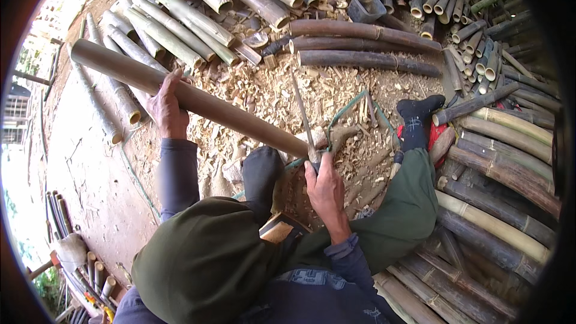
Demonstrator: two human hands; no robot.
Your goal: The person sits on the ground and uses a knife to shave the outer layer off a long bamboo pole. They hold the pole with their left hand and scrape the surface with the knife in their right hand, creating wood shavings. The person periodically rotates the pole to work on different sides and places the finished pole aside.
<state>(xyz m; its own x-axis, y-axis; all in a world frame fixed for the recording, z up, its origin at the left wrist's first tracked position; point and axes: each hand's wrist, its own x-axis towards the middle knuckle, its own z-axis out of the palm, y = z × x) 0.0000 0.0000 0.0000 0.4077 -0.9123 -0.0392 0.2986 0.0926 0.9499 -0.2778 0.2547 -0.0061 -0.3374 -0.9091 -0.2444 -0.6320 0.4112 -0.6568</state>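
Note:
My left hand (169, 108) is wrapped round a long brown bamboo pole (234, 116), partway along it. The pole slants from the upper left down to the middle, its lower end close to my right hand (326, 189). That hand is closed on the dark handle of a knife (304, 110), whose long narrow blade points away from me. The knife crosses right at the pole's lower end; whether the blade touches it I cannot tell. Below the pole is my dark-socked foot (262, 171); the other socked foot (414, 121) rests to the right.
Pale wood shavings (252, 93) cover the ground ahead. Green bamboo pieces (174, 30) lie at the far left, three dark curved bamboo lengths (366, 62) beyond the knife. Stacked bamboo (498, 204) fills the right side. A clear plastic container (367, 7) stands among poles at the back.

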